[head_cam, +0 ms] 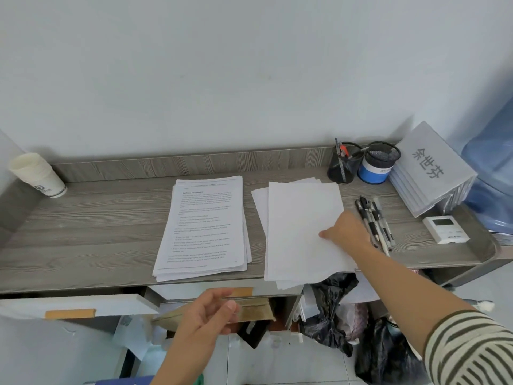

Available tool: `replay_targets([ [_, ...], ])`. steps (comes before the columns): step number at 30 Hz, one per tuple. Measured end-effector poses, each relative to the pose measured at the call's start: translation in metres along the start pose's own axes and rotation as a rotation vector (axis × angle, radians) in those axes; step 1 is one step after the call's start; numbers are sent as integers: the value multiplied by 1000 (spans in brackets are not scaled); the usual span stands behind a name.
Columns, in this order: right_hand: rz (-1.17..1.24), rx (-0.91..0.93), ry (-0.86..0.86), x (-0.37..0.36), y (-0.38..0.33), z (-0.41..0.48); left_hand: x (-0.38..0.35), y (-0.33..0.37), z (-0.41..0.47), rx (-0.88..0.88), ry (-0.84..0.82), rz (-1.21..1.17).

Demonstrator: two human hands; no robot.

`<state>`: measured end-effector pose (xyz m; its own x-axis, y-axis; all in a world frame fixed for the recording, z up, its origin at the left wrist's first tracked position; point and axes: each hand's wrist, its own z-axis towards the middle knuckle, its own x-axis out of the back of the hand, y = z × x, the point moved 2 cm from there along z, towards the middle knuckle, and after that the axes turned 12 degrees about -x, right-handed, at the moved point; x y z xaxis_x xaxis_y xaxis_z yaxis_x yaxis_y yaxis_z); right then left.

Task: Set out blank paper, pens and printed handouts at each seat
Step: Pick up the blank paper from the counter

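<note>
A stack of printed handouts (204,226) lies on the grey wooden counter (91,226). To its right lies a loose stack of blank paper (297,218), hanging a little over the front edge. My right hand (347,230) pinches the right edge of the top blank sheet, thumb on top. Several pens (374,220) lie side by side just right of that hand. My left hand (206,315) hovers below the counter's front edge, fingers apart and holding nothing.
Two mesh pen cups (363,162) and a pile of name cards (433,168) stand at the back right, with a small white device (445,229) in front. Paper cups (37,175) lie at the far left. Open drawers and black bags (330,309) sit below.
</note>
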<state>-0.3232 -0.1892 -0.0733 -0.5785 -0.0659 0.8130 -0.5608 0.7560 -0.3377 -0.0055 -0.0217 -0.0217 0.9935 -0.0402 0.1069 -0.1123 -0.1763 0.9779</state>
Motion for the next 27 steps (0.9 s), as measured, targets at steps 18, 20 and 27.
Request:
replay_targets([
  [18,918,435,-399,87,-15,-42,-51,65,171,-63,-132,-71],
  [20,932,482,-414,90,-17,-45,-57,85,181,-154,-167,-208],
  [27,950,497,-385,86,-12,-32,-64,102,192,-269,-166,-96],
])
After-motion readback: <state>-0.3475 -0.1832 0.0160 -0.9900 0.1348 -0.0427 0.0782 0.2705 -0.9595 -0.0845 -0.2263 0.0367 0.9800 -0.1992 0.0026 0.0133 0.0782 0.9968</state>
